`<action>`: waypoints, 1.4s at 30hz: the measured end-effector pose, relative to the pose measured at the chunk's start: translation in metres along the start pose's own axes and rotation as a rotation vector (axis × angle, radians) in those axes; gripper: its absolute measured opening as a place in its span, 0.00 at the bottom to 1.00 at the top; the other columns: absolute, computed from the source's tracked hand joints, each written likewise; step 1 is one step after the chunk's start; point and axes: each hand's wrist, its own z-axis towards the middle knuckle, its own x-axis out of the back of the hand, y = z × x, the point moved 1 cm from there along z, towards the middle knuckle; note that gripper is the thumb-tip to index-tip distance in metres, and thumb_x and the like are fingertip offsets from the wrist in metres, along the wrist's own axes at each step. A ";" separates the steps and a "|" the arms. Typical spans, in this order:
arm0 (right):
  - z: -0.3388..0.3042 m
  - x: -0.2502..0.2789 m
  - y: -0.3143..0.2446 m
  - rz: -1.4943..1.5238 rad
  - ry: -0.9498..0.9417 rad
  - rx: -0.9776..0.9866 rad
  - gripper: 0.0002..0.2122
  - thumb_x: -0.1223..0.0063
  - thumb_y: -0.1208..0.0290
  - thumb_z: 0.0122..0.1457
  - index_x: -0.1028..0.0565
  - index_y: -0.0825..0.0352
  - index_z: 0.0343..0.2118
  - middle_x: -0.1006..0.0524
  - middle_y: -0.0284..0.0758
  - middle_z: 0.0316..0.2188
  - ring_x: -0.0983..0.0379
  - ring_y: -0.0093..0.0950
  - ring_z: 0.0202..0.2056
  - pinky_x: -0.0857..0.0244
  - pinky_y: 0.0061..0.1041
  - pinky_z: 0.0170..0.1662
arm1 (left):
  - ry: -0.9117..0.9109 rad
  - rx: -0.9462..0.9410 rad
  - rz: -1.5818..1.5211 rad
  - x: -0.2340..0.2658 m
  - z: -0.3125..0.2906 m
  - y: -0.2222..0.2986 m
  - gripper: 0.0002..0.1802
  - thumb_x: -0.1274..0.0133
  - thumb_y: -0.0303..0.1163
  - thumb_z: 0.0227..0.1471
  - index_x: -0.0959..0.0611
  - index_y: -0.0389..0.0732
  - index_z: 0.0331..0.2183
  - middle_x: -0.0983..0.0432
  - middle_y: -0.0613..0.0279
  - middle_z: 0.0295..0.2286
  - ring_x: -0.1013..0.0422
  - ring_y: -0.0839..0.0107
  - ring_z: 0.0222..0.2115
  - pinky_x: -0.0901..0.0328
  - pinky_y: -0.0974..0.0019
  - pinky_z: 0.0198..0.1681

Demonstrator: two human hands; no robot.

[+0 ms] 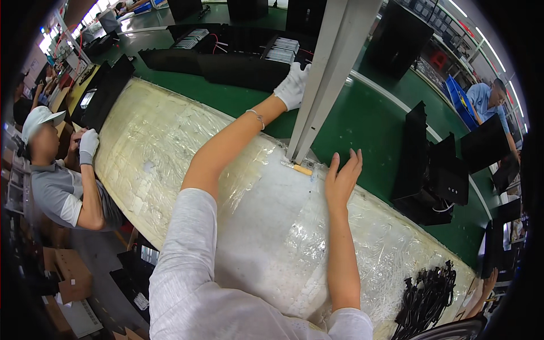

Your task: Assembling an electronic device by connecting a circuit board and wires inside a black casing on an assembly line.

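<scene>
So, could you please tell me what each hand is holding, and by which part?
The gloved left hand grips the grey upright post at its left edge, partway up. The bare right hand holds nothing; it is open near the post's base.

A long workbench (170, 147) wrapped in crinkled clear plastic runs from the upper left of the frame to the lower right. Beyond it lies a green conveyor belt (362, 113) with a white edge stripe, carrying black monitors (442, 170) and black trays (238, 62). A pale metal post (326, 73) rises from the bench toward the top centre. At the left edge a seated person in a white cap (39, 119) and grey shirt works at the bench; another in a blue shirt (484, 99) stands at the upper right. Cardboard boxes (68, 272) sit on the grey floor at lower left. A bundle of black cables (428, 297) lies at lower right. Bright light comes from the upper left corner.
</scene>
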 end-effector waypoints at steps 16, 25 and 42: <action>-0.004 0.008 -0.001 0.132 0.003 -0.026 0.19 0.54 0.63 0.64 0.35 0.72 0.52 0.45 0.50 0.61 0.44 0.46 0.59 0.28 0.31 0.42 | 0.082 -0.065 0.575 0.051 -0.022 -0.012 0.19 0.42 0.54 0.42 0.18 0.54 0.33 0.30 0.73 0.41 0.43 0.55 0.47 0.43 0.39 0.47; -0.001 0.005 -0.010 0.096 -0.025 0.016 0.19 0.52 0.67 0.63 0.35 0.76 0.50 0.44 0.55 0.58 0.43 0.49 0.56 0.28 0.33 0.45 | -0.315 0.349 0.689 0.090 -0.080 -0.078 0.25 0.42 0.53 0.44 0.20 0.53 0.43 0.40 0.71 0.56 0.55 0.46 0.60 0.50 0.36 0.58; -0.002 -0.008 -0.006 -0.098 -0.005 0.097 0.19 0.49 0.63 0.61 0.32 0.74 0.47 0.38 0.58 0.55 0.42 0.52 0.56 0.45 0.42 0.58 | -0.267 0.884 0.171 0.021 -0.124 -0.069 0.24 0.59 0.44 0.58 0.27 0.55 0.55 0.45 0.77 0.62 0.49 0.52 0.62 0.54 0.45 0.63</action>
